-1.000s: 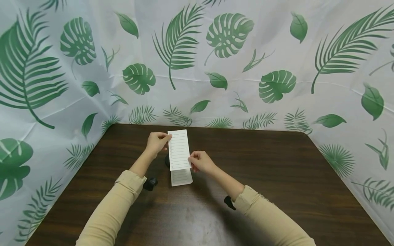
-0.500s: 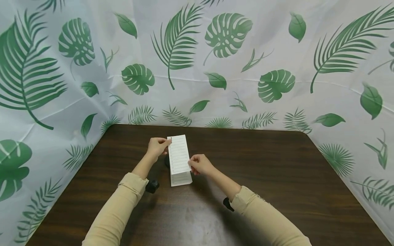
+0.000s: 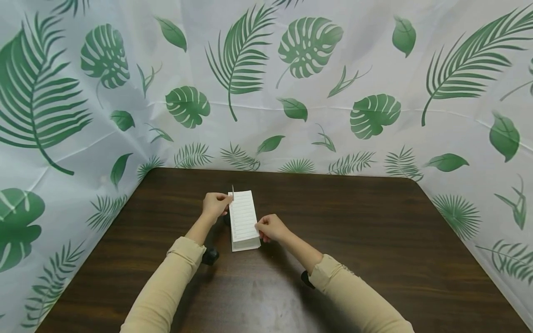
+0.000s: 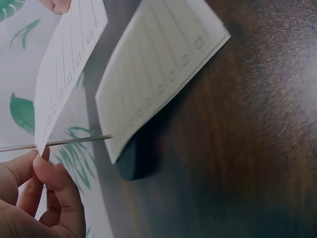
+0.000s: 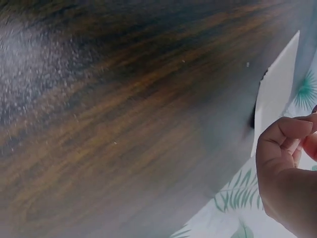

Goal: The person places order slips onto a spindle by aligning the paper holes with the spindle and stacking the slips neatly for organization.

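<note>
Between both hands is a lined white paper slip (image 3: 243, 217) with small checkboxes. My left hand (image 3: 215, 205) pinches its far left corner, and my right hand (image 3: 271, 227) pinches its near right edge. A thin metal spike (image 4: 81, 141) runs by the pinched corner, seemingly through it, with its tip showing above the slip in the head view. Below, apart from the held slip, similar paper slips (image 4: 158, 64) sit low on the spike over a dark rounded base (image 4: 136, 158). In the right wrist view, the fingers partly hide what they hold, near the lower slips (image 5: 277, 89).
A dark wood-grain table (image 3: 354, 240) lies beneath. White cloth with green leaf prints (image 3: 316, 115) hangs behind it and at the sides. Black wrist-worn devices (image 3: 210, 256) sit under both forearms.
Both hands have lowered the slip toward the slips below, narrowing the gap. More of the spike's tip now stands out above its far left corner.
</note>
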`<state>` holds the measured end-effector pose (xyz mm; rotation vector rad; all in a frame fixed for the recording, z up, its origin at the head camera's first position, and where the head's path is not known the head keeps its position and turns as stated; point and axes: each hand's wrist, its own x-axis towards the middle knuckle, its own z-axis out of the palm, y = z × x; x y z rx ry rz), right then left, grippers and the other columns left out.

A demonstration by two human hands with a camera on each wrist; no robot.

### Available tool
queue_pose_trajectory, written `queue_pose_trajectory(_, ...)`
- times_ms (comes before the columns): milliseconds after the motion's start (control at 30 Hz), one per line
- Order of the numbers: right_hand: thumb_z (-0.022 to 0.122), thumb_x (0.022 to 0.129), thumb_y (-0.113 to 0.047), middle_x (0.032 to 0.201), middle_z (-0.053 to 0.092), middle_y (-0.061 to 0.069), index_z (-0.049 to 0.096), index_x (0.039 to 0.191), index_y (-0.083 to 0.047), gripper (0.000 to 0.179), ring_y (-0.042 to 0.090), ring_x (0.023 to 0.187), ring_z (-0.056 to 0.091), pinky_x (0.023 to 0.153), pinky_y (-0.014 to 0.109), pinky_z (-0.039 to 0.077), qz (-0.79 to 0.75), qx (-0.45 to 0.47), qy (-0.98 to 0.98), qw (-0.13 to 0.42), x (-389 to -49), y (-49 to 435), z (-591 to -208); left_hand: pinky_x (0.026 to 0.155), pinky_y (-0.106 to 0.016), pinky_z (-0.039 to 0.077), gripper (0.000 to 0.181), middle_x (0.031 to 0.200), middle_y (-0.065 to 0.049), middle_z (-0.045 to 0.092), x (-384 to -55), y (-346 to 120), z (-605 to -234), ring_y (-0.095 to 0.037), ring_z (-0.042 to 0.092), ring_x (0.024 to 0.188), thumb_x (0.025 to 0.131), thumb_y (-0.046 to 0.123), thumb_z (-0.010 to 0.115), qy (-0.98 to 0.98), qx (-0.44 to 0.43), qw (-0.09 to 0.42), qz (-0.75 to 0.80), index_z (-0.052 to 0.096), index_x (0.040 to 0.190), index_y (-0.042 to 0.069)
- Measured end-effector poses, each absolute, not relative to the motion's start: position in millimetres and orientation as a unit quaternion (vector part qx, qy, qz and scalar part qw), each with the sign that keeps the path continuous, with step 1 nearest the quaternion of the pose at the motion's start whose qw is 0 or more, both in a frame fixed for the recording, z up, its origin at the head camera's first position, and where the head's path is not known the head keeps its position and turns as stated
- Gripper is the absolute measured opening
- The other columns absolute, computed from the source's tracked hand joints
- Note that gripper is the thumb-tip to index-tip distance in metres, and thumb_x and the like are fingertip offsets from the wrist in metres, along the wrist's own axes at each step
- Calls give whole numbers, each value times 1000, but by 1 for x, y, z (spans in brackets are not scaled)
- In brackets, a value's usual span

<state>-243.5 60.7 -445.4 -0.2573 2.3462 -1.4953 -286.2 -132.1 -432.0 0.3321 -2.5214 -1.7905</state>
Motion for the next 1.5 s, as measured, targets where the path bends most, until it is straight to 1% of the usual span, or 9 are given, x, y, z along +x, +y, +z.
queue_pose_trajectory(67, 52, 93, -5, 52, 48, -2, 61, 81, 6, 18, 6, 42, 44, 41, 15, 39, -522, -92, 830, 177, -244, 61, -448, 46, -13, 47, 22, 75, -3, 57, -286, -132, -436, -6, 49, 60, 88, 14, 64, -812, 113, 23, -572, 69, 98, -5)
queue_pose_trajectory(300, 53, 92, -5, 52, 49, -3, 61, 75, 4, 21, 6, 42, 44, 41, 15, 37, -502, -108, 839, 179, -245, 63, -454, 48, -17, 50, 21, 94, -15, 66, -286, -129, -448, -8, 50, 61, 87, 17, 66, -834, 120, 40, -537, 71, 94, -3)
queue_pose_trajectory(500, 54, 91, -5, 52, 51, -2, 59, 70, 4, 23, 7, 42, 44, 40, 15, 36, -479, -129, 849, 185, -241, 64, -460, 47, -17, 49, 22, 94, -17, 69, -285, -127, -460, -7, 50, 50, 88, 19, 66, -852, 128, 32, -507, 72, 92, -1)
queue_pose_trajectory(667, 53, 91, -6, 50, 51, -3, 60, 66, 4, 27, 7, 41, 44, 40, 14, 36, -463, -129, 856, 192, -241, 63, -462, 46, -18, 50, 22, 96, -17, 70, -284, -125, -467, -6, 53, 50, 87, 20, 66, -864, 130, 44, -485, 72, 93, -1)
queue_pose_trajectory(833, 54, 90, -4, 48, 49, -4, 58, 61, 2, 30, 6, 40, 42, 39, 13, 34, -435, -150, 868, 187, -241, 61, -462, 47, -19, 48, 21, 90, -15, 71, -281, -124, -472, -7, 55, 47, 86, 19, 66, -879, 136, 58, -453, 73, 91, 0)
queue_pose_trajectory(900, 53, 90, -3, 47, 48, -5, 58, 60, 3, 30, 6, 39, 42, 38, 13, 34, -426, -159, 872, 182, -240, 60, -462, 51, -23, 49, 20, 90, -14, 71, -280, -122, -473, -12, 59, 52, 86, 20, 66, -882, 136, 61, -446, 73, 91, 1)
queue_pose_trajectory(1000, 53, 89, -2, 46, 46, -5, 58, 60, 3, 31, 7, 38, 41, 37, 13, 34, -416, -163, 877, 177, -239, 59, -462, 63, -34, 54, 20, 94, -15, 71, -279, -121, -474, -24, 65, 72, 86, 19, 65, -884, 136, 68, -443, 72, 91, 1)
queue_pose_trajectory(1100, 53, 90, -3, 45, 46, -4, 58, 60, 4, 31, 7, 38, 41, 36, 14, 33, -409, -159, 881, 177, -240, 58, -461, 73, -43, 54, 19, 96, -16, 70, -279, -119, -474, -31, 64, 86, 86, 17, 64, -884, 140, 82, -439, 72, 91, 1)
queue_pose_trajectory(1500, 51, 87, -1, 43, 46, -4, 56, 57, -2, 30, 8, 36, 42, 34, 14, 33, -369, -154, 897, 187, -246, 58, -457, 72, -45, 54, 14, 90, -14, 72, -282, -111, -475, -31, 66, 84, 86, 13, 63, -888, 159, 99, -420, 71, 88, 1)
